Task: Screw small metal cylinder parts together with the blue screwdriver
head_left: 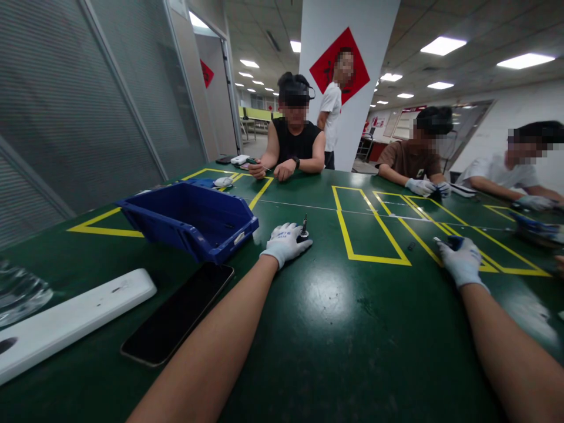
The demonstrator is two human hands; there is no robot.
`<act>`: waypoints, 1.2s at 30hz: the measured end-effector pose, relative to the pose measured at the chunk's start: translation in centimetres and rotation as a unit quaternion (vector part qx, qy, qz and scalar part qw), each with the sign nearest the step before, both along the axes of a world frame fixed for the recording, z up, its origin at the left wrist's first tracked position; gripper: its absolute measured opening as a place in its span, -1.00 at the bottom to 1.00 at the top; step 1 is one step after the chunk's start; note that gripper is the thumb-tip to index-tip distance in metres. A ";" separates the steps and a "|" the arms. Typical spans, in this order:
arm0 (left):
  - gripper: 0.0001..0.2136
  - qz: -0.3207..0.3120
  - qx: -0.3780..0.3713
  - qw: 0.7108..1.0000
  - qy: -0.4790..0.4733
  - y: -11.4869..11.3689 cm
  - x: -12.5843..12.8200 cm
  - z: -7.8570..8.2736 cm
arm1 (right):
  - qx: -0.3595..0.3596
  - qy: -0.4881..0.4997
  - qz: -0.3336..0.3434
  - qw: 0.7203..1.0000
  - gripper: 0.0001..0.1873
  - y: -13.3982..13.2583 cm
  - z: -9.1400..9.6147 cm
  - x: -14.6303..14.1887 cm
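My left hand (285, 242), in a white work glove with blue print, rests on the green table just right of the blue bin. Thumb and fingers close around a small metal part with an upright shaft (305, 224) and a round base. Over to the right, my right hand (463, 259), gloved alike, is curled at the yellow tape lines. Its fingers are around a small dark object (455, 241) whose kind I cannot make out. A pale tip shows at the left of those fingers.
A blue plastic bin (194, 220) stands left of my left hand. Nearer lie a black phone (178, 317) and a long white device (79, 317). A small dark piece (411, 246) lies left of my right hand. Several people sit across the table (335, 352); one stands behind.
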State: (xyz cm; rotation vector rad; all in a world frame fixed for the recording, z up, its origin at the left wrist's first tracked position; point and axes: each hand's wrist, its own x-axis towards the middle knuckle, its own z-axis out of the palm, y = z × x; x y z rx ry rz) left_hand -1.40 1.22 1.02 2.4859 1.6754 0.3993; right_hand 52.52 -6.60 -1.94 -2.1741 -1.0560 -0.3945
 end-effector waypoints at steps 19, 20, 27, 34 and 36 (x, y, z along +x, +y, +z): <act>-0.36 0.003 -0.001 1.000 0.002 -0.1 0.0 0.1 | -0.172 -0.053 -0.006 0.984 -0.34 0.6 -0.8 0.4; -0.37 0.003 -0.002 1.000 0.002 -0.1 0.0 0.1 | -0.177 -0.047 -0.003 0.983 -0.31 0.7 -0.8 0.6; -0.34 -0.005 0.006 1.000 0.002 0.3 -0.1 -0.3 | -0.119 -0.020 0.034 0.992 -0.28 0.4 -1.0 1.0; -0.34 -0.014 0.013 1.000 -0.003 0.5 -0.2 -0.6 | -0.090 0.028 0.022 0.995 -0.33 0.0 -0.5 0.4; -0.33 -0.016 0.016 1.000 -0.004 0.5 -0.2 -0.7 | -0.089 0.035 0.021 0.995 -0.34 0.1 -0.4 0.4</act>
